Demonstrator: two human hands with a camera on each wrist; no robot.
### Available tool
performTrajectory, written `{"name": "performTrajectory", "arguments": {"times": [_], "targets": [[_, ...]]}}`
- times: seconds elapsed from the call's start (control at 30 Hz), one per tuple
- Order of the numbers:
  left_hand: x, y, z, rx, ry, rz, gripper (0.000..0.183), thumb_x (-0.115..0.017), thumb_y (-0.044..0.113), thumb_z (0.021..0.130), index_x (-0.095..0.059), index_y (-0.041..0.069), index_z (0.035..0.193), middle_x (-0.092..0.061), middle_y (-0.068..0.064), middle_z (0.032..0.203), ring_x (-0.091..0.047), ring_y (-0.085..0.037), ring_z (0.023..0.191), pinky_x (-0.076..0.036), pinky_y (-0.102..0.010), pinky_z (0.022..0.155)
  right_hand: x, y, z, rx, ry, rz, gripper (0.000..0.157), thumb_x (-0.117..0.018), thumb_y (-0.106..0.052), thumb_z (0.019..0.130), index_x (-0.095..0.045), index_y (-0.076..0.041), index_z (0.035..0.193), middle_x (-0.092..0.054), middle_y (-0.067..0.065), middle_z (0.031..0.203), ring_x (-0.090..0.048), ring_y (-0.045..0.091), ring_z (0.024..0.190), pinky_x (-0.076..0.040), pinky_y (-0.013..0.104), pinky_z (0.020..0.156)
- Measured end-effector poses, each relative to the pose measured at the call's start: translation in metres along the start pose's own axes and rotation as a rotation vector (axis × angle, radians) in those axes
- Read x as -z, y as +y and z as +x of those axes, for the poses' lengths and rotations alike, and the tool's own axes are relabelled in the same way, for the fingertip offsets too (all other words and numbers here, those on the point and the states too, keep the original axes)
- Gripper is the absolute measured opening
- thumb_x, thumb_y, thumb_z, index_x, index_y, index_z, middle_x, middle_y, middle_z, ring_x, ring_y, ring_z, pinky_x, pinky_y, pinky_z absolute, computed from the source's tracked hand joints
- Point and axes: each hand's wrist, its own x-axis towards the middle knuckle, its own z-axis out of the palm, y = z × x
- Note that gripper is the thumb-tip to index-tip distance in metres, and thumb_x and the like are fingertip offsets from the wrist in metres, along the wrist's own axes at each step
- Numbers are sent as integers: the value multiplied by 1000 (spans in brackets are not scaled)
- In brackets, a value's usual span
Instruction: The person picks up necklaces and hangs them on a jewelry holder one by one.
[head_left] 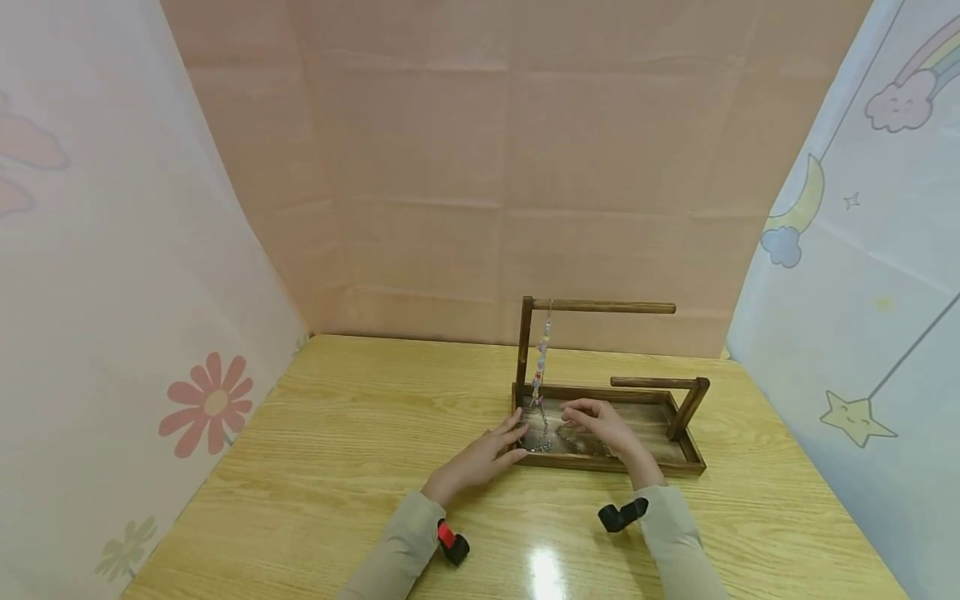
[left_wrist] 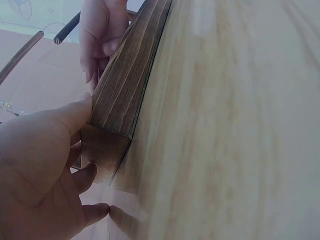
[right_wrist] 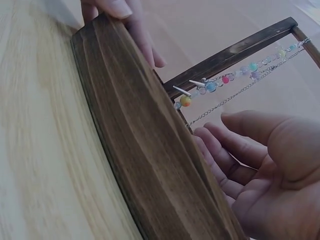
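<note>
A dark wooden jewelry stand has a shallow tray (head_left: 622,463) as its base and a tall upper bar (head_left: 600,306). Looped over that bar near its left end hangs a beaded necklace (head_left: 540,367) with a silver chain, its lower end reaching the tray. Thin chains (head_left: 568,439) lie on the tray floor. My left hand (head_left: 483,457) touches the tray's left front corner, thumb on the rim (left_wrist: 80,110) and the other fingers spread along the end. Over the tray floor hovers my right hand (head_left: 603,423), its thumb apart from the bent fingers, with nothing visible between them.
A shorter bar (head_left: 652,383) on a post rises from the tray's right end. The stand is on a light wooden table (head_left: 375,400). Peach cloth (head_left: 420,208) hangs behind, and printed white cloths (head_left: 847,317) hang at both sides.
</note>
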Motion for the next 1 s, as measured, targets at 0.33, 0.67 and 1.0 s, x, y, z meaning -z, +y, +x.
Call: {"name": "performTrajectory", "arguments": {"times": [0.33, 0.67, 1.0], "targets": [[0, 1, 0, 8, -1, -10, 54, -31, 43, 93, -22, 16, 140, -2, 0, 148, -11, -18, 133, -17, -52, 103, -1, 7, 0, -5, -2, -75, 41, -55, -23, 87, -53, 7, 114, -57, 26, 103, -57, 35, 88, -49, 41, 71], [0, 0, 0, 12, -3, -14, 53, -31, 42, 93, -22, 17, 140, -1, 0, 148, -11, -17, 133, -15, -52, 103, -1, 8, -2, 43, 12, -187, 32, -57, -16, 85, -58, 7, 107, -60, 21, 100, -60, 27, 81, -50, 35, 67], [-2, -1, 0, 14, 4, -1, 54, -30, 43, 93, -22, 18, 140, -1, 1, 148, -12, -16, 133, -17, -51, 103, -4, 6, -3, 54, -4, -340, 25, -60, -18, 83, -64, 2, 97, -63, 13, 89, -57, 20, 73, -46, 29, 60]]}}
